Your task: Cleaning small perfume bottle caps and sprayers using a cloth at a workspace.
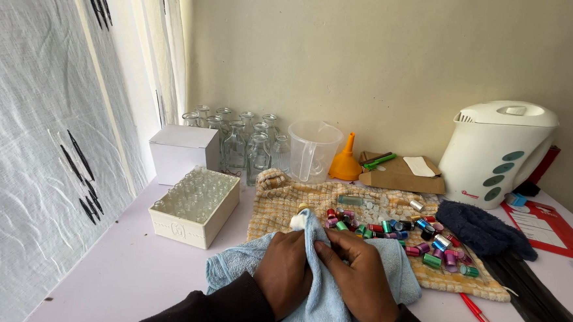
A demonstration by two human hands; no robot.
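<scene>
My left hand (285, 272) and my right hand (362, 279) both grip a light blue towel (321, 306) near the table's front edge. A small pale object with a yellowish tip (300, 218) pokes out of the towel just above my left hand; what it is I cannot tell. Right behind the towel lies a yellow checked cloth (277, 206) carrying several small coloured metal caps (426, 243) and clear plastic bits (376, 205).
A white box of small clear vials (196, 205) stands at left, a closed white box (182, 152) behind it. Glass bottles (245, 142), a clear measuring jug (313, 149), an orange funnel (346, 161), a cardboard box (400, 173) and a white kettle (499, 152) line the wall. A dark cloth (482, 230) and red pen (481, 318) lie right.
</scene>
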